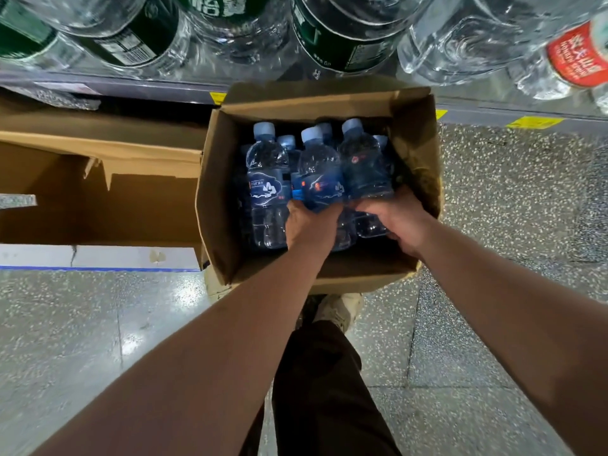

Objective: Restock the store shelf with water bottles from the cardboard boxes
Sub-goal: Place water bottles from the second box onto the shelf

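An open cardboard box stands on the floor in front of me, holding several small water bottles with dark blue labels and pale blue caps. My left hand is closed around the lower half of the middle bottle. My right hand grips the bottom of the right bottle. A third bottle stands free at the left of the box. Both held bottles sit raised above the ones behind them.
A second open cardboard box lies to the left, with no bottles showing inside. The shelf edge runs along the top with large green-labelled and red-labelled water jugs above it. My leg and shoe are below the box on the speckled floor.
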Demonstrator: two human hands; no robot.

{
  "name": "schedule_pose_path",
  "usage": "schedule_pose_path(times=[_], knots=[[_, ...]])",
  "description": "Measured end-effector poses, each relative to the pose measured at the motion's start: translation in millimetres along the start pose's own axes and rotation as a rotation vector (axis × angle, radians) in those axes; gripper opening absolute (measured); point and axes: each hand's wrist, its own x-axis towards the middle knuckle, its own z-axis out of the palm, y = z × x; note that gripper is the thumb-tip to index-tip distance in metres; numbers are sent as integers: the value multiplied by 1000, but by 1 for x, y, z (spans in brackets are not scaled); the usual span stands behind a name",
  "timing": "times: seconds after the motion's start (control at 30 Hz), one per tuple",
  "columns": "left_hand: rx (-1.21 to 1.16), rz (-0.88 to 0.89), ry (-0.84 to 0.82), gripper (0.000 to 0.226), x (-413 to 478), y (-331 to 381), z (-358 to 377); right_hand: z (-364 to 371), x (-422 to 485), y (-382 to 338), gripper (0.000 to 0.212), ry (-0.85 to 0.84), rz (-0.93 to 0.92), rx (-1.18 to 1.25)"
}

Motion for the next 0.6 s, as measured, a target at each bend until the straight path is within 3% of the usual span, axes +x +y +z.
schedule_pose_path(times=[0.07,0.13,0.2,0.23,0.3,0.43,0.6], knots=[[-64,-6,-42,55,0,-2,1,1,-2,1,103,54,-67,-105],[-71,-16,-68,63,1,-2,4,4,-5,3,84,17,-114,-92],[-84,-51,-57,79,6,0,9,7,-5,4,59,-49,-57,44],[-101,-61,-50,82,9,0,10,7,-3,5,57,-62,-3,121],[-132,-57,-41,80,13,-3,11,4,1,6,59,-81,94,203],[-182,-21,-63,64,12,-9,6,-1,0,5,41,-184,142,207],[-248,-37,-60,58,-11,-11,-6,0,-24,6,57,-116,117,52]])
